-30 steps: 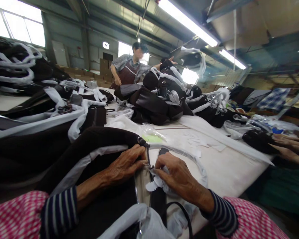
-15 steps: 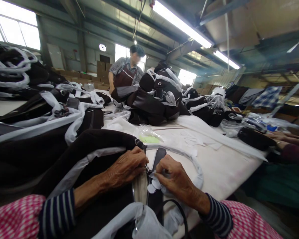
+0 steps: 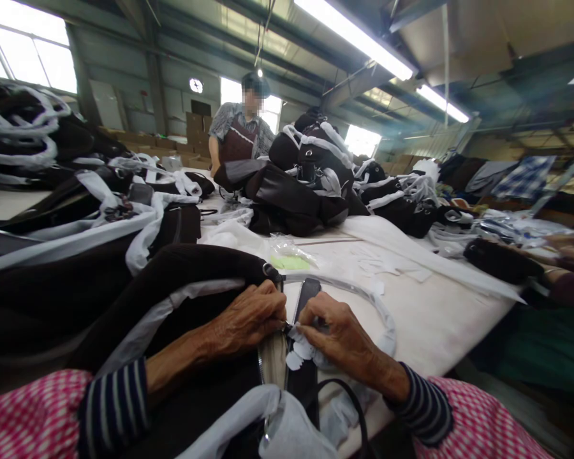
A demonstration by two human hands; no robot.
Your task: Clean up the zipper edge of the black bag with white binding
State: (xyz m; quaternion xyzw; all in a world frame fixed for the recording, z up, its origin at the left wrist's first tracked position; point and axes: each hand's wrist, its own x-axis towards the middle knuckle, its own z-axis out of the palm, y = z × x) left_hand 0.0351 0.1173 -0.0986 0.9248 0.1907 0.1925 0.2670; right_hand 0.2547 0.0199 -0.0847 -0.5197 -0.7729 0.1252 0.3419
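A black handbag (image 3: 205, 268) lies before me, its metal zipper (image 3: 260, 366) open over a beige lining. My left hand (image 3: 254, 313) is closed at the bag's upper edge, gripping the zipper end beside a small metal piece. Close by on the right, my right hand (image 3: 335, 326) pinches white paper pieces (image 3: 300, 350) against that metal piece; its exact fastening is hidden by the fingers. A dark strap (image 3: 308, 294) runs behind the papers. White wrapping covers a handle (image 3: 387, 315) looping to the right and another handle (image 3: 239, 417) in front.
Black bags with white-wrapped handles are heaped on the white table (image 3: 440, 319), including a large pile (image 3: 296, 191). A clear plastic bag with a green sheet (image 3: 289, 260) lies ahead. Across the table stands a co-worker (image 3: 239, 137); another person's sleeve (image 3: 571, 290) shows at right.
Both hands stay at the zipper end in nearly the same pose. The view has shifted slightly, and the co-worker across the table leans a little to the left.
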